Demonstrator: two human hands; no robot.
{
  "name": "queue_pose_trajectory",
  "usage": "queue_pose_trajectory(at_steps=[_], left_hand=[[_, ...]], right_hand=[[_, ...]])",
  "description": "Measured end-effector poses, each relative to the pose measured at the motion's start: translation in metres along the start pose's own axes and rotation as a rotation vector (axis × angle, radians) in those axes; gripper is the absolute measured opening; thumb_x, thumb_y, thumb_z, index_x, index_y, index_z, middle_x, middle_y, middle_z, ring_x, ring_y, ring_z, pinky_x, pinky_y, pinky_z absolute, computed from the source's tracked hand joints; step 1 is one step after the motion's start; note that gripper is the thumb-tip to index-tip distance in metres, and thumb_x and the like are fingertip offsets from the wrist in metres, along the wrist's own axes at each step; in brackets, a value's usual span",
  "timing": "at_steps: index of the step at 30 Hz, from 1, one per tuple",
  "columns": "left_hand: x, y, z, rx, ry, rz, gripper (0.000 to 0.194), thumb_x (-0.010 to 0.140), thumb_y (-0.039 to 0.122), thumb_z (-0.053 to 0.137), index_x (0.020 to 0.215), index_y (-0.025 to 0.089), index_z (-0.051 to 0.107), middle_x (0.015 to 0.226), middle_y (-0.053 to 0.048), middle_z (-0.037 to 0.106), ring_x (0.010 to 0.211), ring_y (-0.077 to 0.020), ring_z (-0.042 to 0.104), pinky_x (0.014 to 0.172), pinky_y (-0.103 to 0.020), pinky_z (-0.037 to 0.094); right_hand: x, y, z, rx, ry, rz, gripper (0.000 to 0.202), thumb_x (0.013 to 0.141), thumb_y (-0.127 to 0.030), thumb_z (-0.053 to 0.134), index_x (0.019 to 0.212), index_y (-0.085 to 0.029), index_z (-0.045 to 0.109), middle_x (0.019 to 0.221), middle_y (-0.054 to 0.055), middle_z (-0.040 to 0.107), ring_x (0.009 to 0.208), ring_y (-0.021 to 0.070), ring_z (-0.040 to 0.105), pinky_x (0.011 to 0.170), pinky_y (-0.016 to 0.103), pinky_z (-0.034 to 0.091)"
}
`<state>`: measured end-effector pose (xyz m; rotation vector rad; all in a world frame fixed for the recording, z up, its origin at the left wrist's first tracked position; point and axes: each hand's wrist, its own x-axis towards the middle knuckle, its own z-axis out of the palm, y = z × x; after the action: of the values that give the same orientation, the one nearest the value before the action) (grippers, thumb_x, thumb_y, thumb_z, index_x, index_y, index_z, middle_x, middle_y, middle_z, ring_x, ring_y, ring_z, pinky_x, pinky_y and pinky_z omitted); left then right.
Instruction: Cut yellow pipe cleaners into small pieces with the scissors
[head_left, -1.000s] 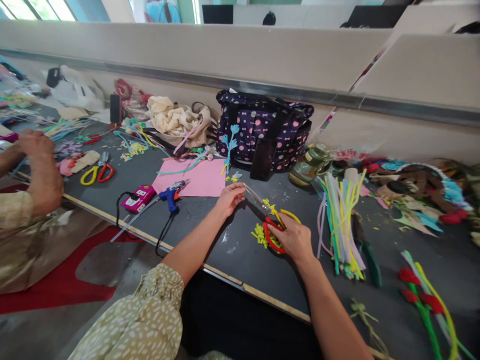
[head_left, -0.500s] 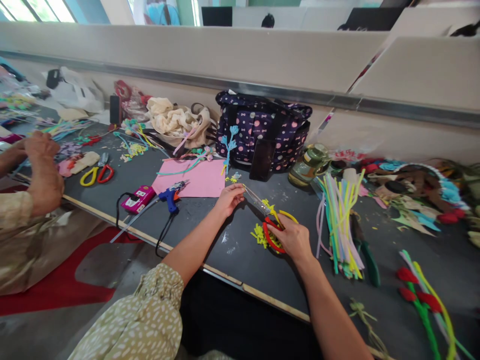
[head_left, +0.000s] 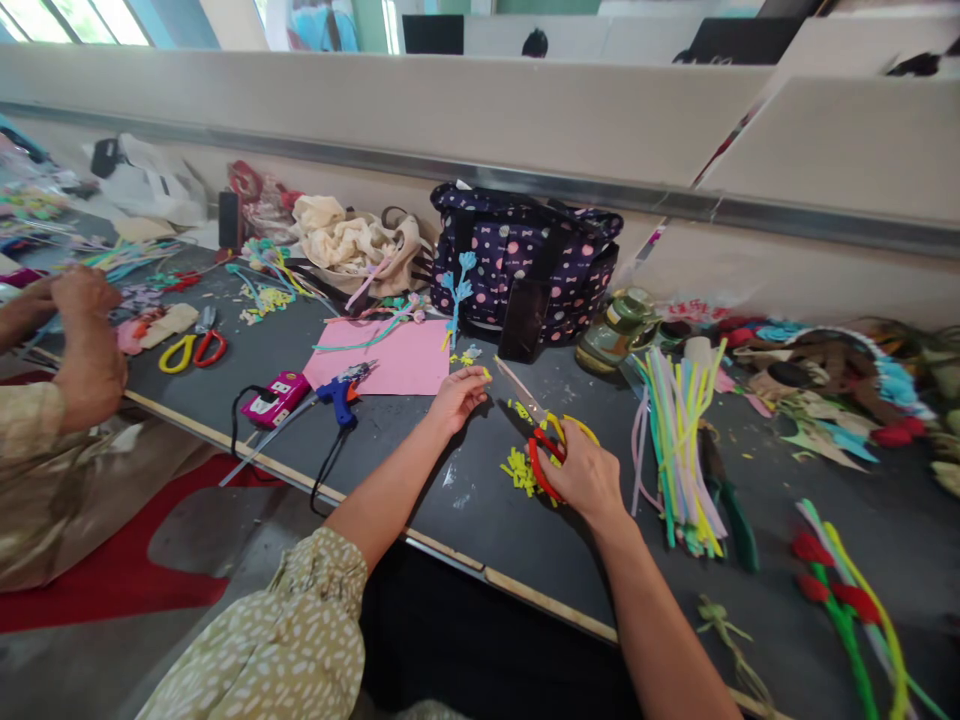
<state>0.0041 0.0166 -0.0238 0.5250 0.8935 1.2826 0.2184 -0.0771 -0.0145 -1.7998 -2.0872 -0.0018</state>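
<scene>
My left hand (head_left: 459, 398) is closed, its fingertips pinching a tiny yellow piece of pipe cleaner (head_left: 487, 374). In my right hand (head_left: 589, 472) are scissors (head_left: 521, 392) with one red and one yellow handle. Their blades point up and left, with the tips just right of my left fingertips and apart from them. Below the blades, on the dark table, lies a pile of short yellow-green clippings (head_left: 519, 470), partly behind the red handle. A blue pipe-cleaner flower stem (head_left: 459, 290) stands beyond my left hand.
Left are a blue glue gun (head_left: 339, 395), pink paper (head_left: 412, 355) and a magenta power box (head_left: 277, 400). A patterned bag (head_left: 487, 250), phone (head_left: 523, 318) and bottle (head_left: 615, 330) stand behind. Pipe cleaners (head_left: 679, 450) lie right. A co-worker's hands (head_left: 86, 295) are far left.
The scissor tips have moved slightly up and right, away from my left fingertips. My left hand has stayed almost in place.
</scene>
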Motion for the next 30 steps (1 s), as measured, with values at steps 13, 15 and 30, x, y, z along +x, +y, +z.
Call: queue_pose_trajectory(at_steps=[13, 15, 30], left_hand=[[0.0, 0.0, -0.001, -0.03, -0.053, 0.023, 0.031, 0.054, 0.015, 0.08, 0.08, 0.014, 0.064, 0.066, 0.001, 0.062, 0.048, -0.0028, 0.046, 0.054, -0.02, 0.043], [-0.001, 0.0, -0.001, -0.031, -0.053, 0.022, 0.031, 0.054, 0.015, 0.08, 0.08, 0.014, 0.064, 0.068, 0.001, 0.063, 0.048, -0.0026, 0.045, 0.054, -0.02, 0.042], [-0.002, 0.002, 0.001, -0.04, -0.029, 0.036, 0.029, 0.052, 0.015, 0.08, 0.077, 0.014, 0.065, 0.063, 0.003, 0.059, 0.05, -0.0045, 0.047, 0.055, -0.021, 0.042]], right_hand=[[0.0, 0.01, 0.007, 0.023, 0.112, -0.076, 0.043, 0.082, -0.057, 0.051, 0.102, -0.02, 0.06, 0.077, 0.002, 0.066, 0.071, 0.0155, 0.062, 0.056, 0.025, 0.033], [0.0, 0.01, 0.007, 0.026, 0.114, -0.07, 0.042, 0.082, -0.057, 0.051, 0.099, -0.02, 0.06, 0.075, 0.001, 0.066, 0.07, 0.0153, 0.061, 0.055, 0.025, 0.032], [0.0, 0.011, 0.008, 0.001, 0.093, -0.088, 0.042, 0.083, -0.057, 0.049, 0.099, -0.02, 0.061, 0.081, 0.003, 0.067, 0.072, 0.0159, 0.061, 0.056, 0.026, 0.033]])
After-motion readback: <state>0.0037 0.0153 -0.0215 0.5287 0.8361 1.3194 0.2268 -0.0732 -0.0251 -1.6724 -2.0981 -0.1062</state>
